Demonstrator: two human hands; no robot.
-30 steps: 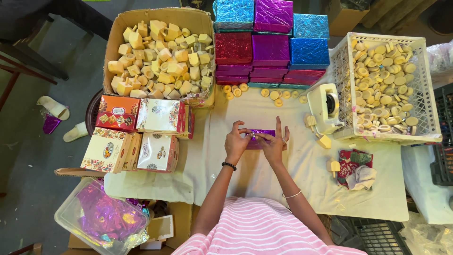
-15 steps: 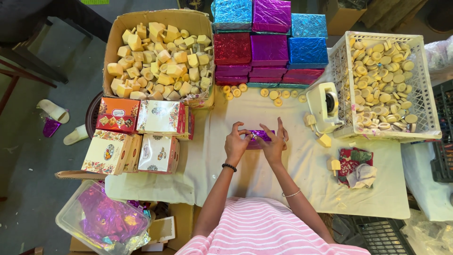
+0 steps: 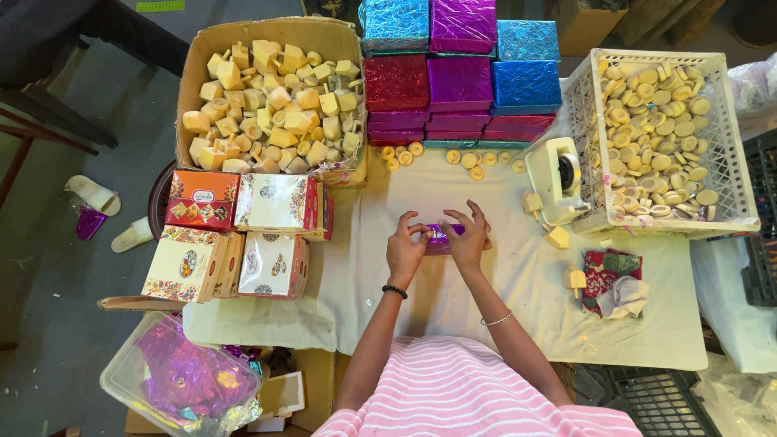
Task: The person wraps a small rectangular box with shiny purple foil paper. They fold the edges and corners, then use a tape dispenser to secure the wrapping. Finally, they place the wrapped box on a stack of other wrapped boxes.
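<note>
Lying on the white cloth of the tabletop (image 3: 453, 307), a small purple foil-wrapped box (image 3: 441, 237) is held between both hands. The left hand (image 3: 407, 247) pinches its left end with curled fingers, and the right hand (image 3: 467, 240) grips its right end, the fingers arched over the foil (most of the box is hidden under them). Just to the right stands a white tape dispenser (image 3: 555, 181), with some small yellow wooden pieces (image 3: 558, 238) beside it, and a folded patterned cloth (image 3: 613, 283) lies a little further right. Behind the hands a row of small round discs (image 3: 441, 156) lies in front of a stack of foil-wrapped boxes (image 3: 461, 77) in red, purple and blue. A white plastic crate (image 3: 657, 142) of pale discs is at the right. At the left are printed gift boxes (image 3: 243, 231), a cardboard carton (image 3: 271, 101) full of yellow blocks, and, lower down, a clear bin of purple foil (image 3: 182, 376).
</note>
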